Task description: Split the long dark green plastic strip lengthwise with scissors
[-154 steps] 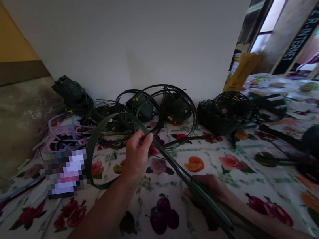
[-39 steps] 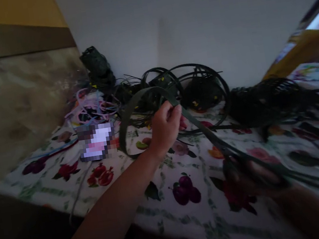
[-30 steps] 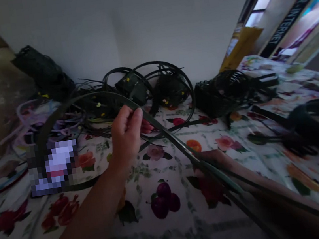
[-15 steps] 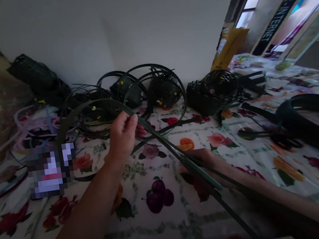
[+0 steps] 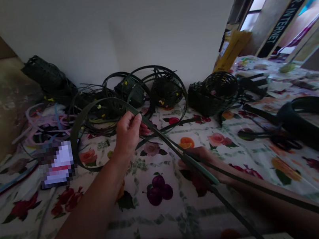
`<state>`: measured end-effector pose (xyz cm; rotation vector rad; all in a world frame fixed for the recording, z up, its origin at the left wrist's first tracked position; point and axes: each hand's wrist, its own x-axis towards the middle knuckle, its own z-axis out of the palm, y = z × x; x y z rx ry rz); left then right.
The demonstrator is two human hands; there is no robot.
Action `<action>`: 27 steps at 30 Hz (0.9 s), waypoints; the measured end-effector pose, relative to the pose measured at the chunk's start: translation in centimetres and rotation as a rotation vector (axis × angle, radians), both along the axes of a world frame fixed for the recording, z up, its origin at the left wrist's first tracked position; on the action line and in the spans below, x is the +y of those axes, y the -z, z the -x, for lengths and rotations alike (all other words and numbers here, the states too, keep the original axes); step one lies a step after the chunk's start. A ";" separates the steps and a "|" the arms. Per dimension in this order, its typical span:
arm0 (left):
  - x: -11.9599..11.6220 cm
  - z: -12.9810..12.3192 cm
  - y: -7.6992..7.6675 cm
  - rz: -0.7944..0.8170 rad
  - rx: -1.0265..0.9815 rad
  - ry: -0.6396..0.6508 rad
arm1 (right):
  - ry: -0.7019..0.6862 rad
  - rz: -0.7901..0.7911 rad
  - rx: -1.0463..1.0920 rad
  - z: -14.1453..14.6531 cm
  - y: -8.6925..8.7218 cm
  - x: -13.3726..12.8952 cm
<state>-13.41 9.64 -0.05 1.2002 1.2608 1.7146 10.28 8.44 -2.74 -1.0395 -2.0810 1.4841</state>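
My left hand [image 5: 128, 134] pinches a long dark green plastic strip [image 5: 101, 102] between thumb and fingers, above the table's middle. To the left of that hand the strip bends round in a wide loop. My right hand [image 5: 202, 156] is closed on green-handled scissors [image 5: 204, 170], whose blades lie along the strip and point toward my left hand. Past the scissors, two narrow dark lengths run apart toward the lower right, one across my right forearm. The fingers of my right hand are partly hidden behind the handle.
Dark woven baskets [image 5: 167, 90] and coiled strips stand along the wall. A wide strip roll [image 5: 314, 132] lies at right. At left are pale tubes [image 5: 38, 123] and a blurred phone-like object [image 5: 60, 164] with a cable. A fruit-patterned cloth [image 5: 174, 217] covers the table.
The view has shifted slightly, so things at left appear farther right. The strip's loop at left looks rounder and more fully in view. Both hands keep their hold.
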 end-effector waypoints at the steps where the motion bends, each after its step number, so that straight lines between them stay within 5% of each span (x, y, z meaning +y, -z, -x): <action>1: 0.0 0.0 0.0 -0.001 0.003 0.005 | -0.001 0.016 0.002 0.0 0.0 -0.1; 8: -0.3 0.1 -0.1 0.006 0.038 0.014 | -0.002 -0.068 -0.025 0.0 0.1 -0.1; 27: -0.2 -0.2 -0.1 0.058 -0.016 -0.009 | -0.024 0.036 0.027 0.1 0.7 0.2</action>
